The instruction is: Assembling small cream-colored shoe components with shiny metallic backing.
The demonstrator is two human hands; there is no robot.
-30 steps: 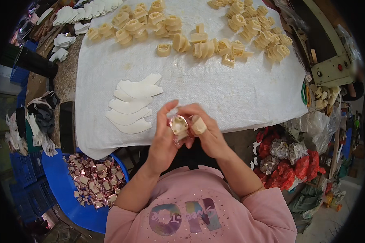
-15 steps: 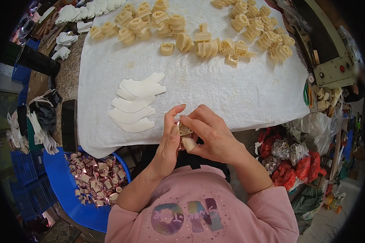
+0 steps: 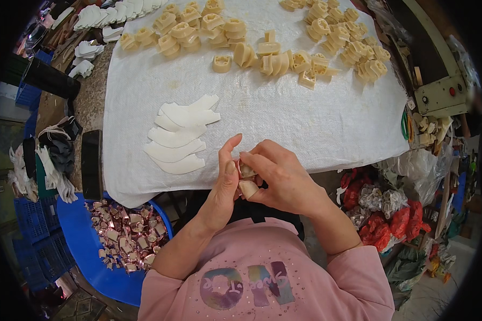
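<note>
Close above the table's near edge, both my hands meet around a small cream shoe heel (image 3: pixel 246 170) with a shiny pink covering on its side. My left hand (image 3: pixel 219 190) supports it from the left, its thumb against the piece and its index finger raised. From the right, my right hand (image 3: pixel 285 174) closes over the heel with its fingertips on the top edge; a beige cover wraps its thumb (image 3: pixel 248 189). My fingers hide much of the heel. Just beyond my left hand, several curved white cut pieces (image 3: pixel 177 138) lie fanned out and overlapping on the white cloth (image 3: pixel 284 120).
Cream heels (image 3: pixel 183 33) stand in clusters along the far side, with more (image 3: pixel 359 53) at far right. A blue basin (image 3: pixel 80 251) at lower left holds many pink-covered heels (image 3: pixel 128 235). A dark phone (image 3: pixel 91 166) lies at the left edge. Red plastic bags (image 3: pixel 399 222) sit at right.
My right fingertips have shifted slightly over the heel, and the heel has turned a little in my grip. The things on the table stay as they were.
</note>
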